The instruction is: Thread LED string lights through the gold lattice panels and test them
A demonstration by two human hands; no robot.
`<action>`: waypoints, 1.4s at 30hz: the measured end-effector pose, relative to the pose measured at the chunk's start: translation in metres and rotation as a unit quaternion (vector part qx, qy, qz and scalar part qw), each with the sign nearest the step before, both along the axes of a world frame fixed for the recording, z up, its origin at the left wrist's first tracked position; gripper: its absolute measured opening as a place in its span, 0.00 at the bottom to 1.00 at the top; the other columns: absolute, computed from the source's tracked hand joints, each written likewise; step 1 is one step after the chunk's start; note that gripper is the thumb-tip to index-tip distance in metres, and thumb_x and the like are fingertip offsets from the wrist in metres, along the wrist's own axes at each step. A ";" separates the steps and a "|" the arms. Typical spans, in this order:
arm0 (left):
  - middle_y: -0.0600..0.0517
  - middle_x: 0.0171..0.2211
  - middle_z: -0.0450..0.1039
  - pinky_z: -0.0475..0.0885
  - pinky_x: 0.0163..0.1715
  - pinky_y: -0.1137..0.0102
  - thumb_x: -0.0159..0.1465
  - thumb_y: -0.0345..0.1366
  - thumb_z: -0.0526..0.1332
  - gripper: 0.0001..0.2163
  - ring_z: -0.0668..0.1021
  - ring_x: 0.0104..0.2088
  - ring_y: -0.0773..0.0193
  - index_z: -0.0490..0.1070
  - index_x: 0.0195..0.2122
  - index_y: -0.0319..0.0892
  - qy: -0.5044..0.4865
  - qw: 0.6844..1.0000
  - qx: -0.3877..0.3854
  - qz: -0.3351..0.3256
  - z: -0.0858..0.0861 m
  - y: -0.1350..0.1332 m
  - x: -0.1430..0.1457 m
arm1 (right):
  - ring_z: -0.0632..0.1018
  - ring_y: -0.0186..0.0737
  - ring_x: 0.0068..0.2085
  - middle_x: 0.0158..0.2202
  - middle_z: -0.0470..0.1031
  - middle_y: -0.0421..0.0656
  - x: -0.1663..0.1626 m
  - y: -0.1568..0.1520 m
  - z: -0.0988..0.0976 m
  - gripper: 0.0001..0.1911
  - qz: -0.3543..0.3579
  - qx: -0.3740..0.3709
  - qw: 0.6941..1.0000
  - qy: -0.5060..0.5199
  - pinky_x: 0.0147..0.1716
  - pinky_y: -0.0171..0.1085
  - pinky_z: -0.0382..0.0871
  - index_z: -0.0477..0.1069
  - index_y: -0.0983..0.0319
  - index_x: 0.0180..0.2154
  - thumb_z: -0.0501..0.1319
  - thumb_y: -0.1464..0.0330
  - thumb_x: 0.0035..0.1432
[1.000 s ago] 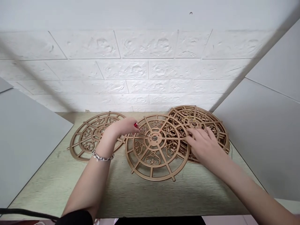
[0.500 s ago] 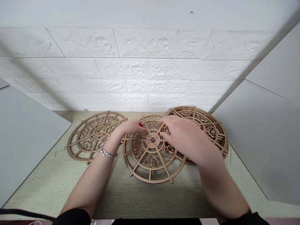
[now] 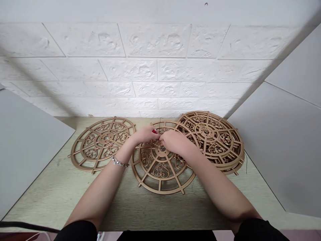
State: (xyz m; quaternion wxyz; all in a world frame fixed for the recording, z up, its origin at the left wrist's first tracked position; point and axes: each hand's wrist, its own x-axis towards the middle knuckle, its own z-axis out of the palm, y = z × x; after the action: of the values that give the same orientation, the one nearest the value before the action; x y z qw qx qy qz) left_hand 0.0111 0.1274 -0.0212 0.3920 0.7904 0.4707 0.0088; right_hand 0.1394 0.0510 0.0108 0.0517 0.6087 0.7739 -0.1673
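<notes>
A round gold-coloured openwork disc (image 3: 160,191) with scroll ornaments lies in front of me at the middle of the table. Over its hub, my left hand (image 3: 146,134) is closed, a small red object (image 3: 154,131) showing between thumb and finger; its kind is mostly hidden. My right hand (image 3: 173,140) pinches against the left fingertips, closed on what looks like a thin wire. One dark thin wire (image 3: 161,124) rises behind the fingers, and others come out of the hub. A silver bracelet (image 3: 119,162) circles my left wrist.
Another gold disc (image 3: 84,164) with wires at its centre lies on the left. Several similar discs are stacked (image 3: 225,157) at the right. A white brick-pattern wall (image 3: 140,72) stands behind, with grey panels (image 3: 278,144) at both sides. A black cable (image 3: 27,227) runs along the lower left.
My right hand has moved left and down, from spread fingers to a pinch at the left fingertips. The left hand has shifted slightly right. The view has tilted a little downward.
</notes>
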 end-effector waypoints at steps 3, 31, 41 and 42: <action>0.58 0.13 0.50 0.49 0.17 0.73 0.47 0.39 0.56 0.11 0.55 0.17 0.71 0.56 0.14 0.41 0.017 1.000 0.020 0.005 0.003 -0.003 0.002 | 0.75 0.43 0.36 0.36 0.74 0.49 0.000 -0.001 0.001 0.13 -0.011 0.009 1.000 0.002 0.30 0.35 0.64 0.72 0.65 0.35 0.50 0.75 0.56; 0.56 0.21 0.62 0.57 0.18 0.75 0.48 0.37 0.59 0.08 0.63 0.19 0.71 0.69 0.28 0.40 -0.058 0.995 -0.062 -0.047 0.024 -0.006 -0.011 | 0.71 0.36 0.32 0.36 0.73 0.43 0.013 0.003 0.000 0.12 -0.022 0.048 0.995 0.084 0.24 0.32 0.54 0.69 0.61 0.34 0.48 0.70 0.57; 0.55 0.22 0.64 0.55 0.19 0.77 0.51 0.35 0.59 0.10 0.61 0.21 0.73 0.73 0.34 0.40 -0.154 0.985 -0.064 -0.035 0.027 -0.006 -0.017 | 0.65 0.32 0.25 0.25 0.70 0.40 0.010 0.006 0.003 0.15 -0.096 0.131 0.964 0.210 0.24 0.32 0.51 0.69 0.63 0.27 0.48 0.64 0.58; 0.55 0.22 0.63 0.55 0.19 0.77 0.51 0.35 0.59 0.11 0.61 0.20 0.73 0.73 0.35 0.40 -0.160 0.985 -0.057 -0.034 0.028 -0.007 -0.017 | 0.65 0.31 0.25 0.25 0.69 0.40 0.010 0.006 0.003 0.15 -0.100 0.137 0.961 0.218 0.24 0.32 0.50 0.68 0.62 0.26 0.48 0.65 0.58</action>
State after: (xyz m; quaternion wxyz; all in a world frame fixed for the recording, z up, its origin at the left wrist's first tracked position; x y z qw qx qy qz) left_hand -0.0056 0.1207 0.0067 0.5067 0.7706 0.3748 0.0948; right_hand 0.1494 0.0567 0.0138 -0.2190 0.6327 0.7173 -0.1928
